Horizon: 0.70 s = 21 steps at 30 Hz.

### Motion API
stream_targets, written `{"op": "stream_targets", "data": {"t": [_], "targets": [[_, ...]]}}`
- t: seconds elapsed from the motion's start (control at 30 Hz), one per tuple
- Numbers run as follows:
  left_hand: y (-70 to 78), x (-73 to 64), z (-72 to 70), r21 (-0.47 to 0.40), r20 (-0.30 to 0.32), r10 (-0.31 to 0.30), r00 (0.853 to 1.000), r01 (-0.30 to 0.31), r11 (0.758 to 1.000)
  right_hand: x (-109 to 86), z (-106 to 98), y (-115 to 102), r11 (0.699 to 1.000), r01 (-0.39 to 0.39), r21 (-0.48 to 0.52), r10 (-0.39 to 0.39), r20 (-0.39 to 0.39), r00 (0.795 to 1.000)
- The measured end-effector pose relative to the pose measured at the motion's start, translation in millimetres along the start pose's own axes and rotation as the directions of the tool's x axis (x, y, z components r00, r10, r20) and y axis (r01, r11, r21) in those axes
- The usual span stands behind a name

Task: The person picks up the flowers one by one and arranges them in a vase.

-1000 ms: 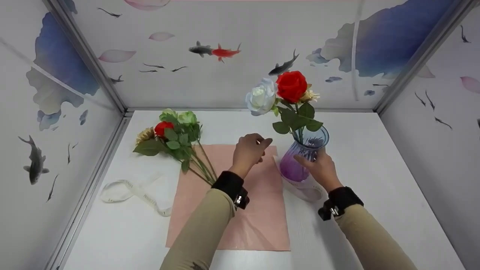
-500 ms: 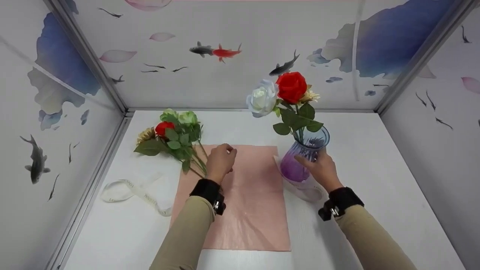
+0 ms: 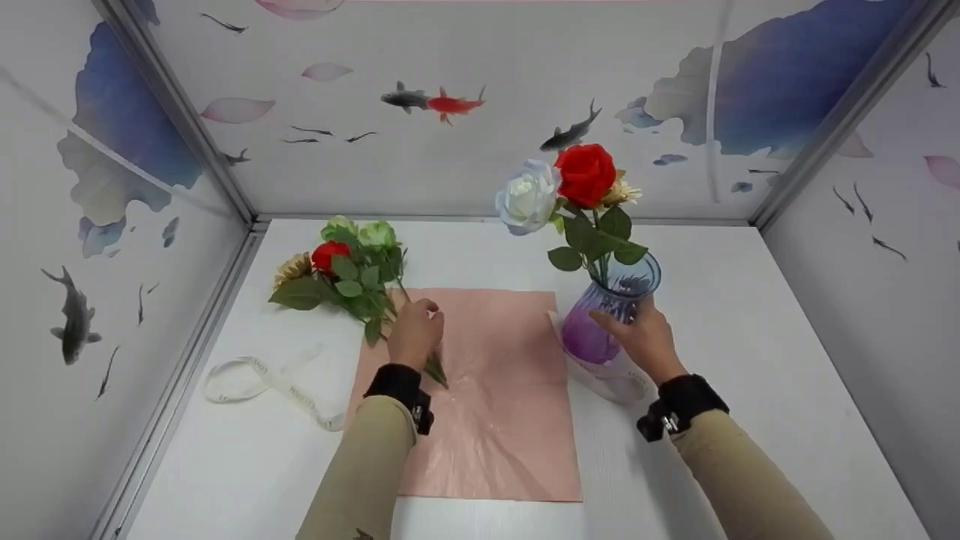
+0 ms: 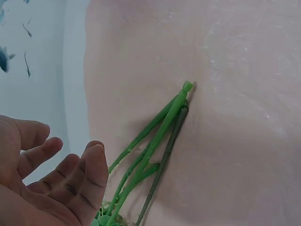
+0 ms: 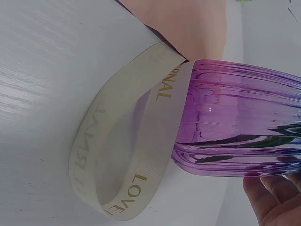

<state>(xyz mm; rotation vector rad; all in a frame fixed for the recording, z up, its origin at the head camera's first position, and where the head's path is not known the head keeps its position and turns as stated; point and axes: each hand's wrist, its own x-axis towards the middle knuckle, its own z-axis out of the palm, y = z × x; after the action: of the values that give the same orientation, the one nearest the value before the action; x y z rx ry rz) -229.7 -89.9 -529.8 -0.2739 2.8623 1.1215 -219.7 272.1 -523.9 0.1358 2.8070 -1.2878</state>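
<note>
From my remote end I see the vase (image 5: 235,108) as ribbed, translucent glass — glossy along its flutes. The wrapping sheet (image 3: 510,405) looks like crinkled paper with a shiny film, the ribbon (image 5: 157,127) like sheer, smooth cloth. I make out plastic-looking stems (image 4: 164,127), matt cloth sleeves (image 3: 360,457) and metal rails (image 3: 851,112).

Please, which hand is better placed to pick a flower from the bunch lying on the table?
Probably the left hand: it looks empty and is close to the flower stems on the pink paper. The right hand is farther from them and grips the vase.
</note>
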Motion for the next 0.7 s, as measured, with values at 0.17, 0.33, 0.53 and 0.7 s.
{"op": "stream_targets", "data": {"t": [0.17, 0.33, 0.53, 0.7], "targets": [[-3.6, -3.8, 2.2, 0.019, 0.049, -0.048, 0.998, 0.047, 0.999, 0.7, -1, 0, 1.0, -0.004, -0.004, 0.004, -0.005, 1.0], [-7.7, -6.3, 8.5, 0.059, 0.152, -0.107, 0.983, 0.099, 0.993, 0.9, -1, 0, 1.0, -0.014, -0.002, 0.014, 0.0, 1.0], [-13.5, -7.7, 14.0, 0.095, 0.213, -0.111, 0.971, 0.092, 0.991, 1.0, 0, 1, 1.0, -0.014, 0.005, 0.014, -0.006, 1.0], [-16.5, -8.3, 14.8, 0.109, 0.198, -0.113, 0.974, 0.092, 0.99, 1.4, 0, 1, 1.0, -0.017, 0.024, 0.017, -0.003, 1.0]]}}
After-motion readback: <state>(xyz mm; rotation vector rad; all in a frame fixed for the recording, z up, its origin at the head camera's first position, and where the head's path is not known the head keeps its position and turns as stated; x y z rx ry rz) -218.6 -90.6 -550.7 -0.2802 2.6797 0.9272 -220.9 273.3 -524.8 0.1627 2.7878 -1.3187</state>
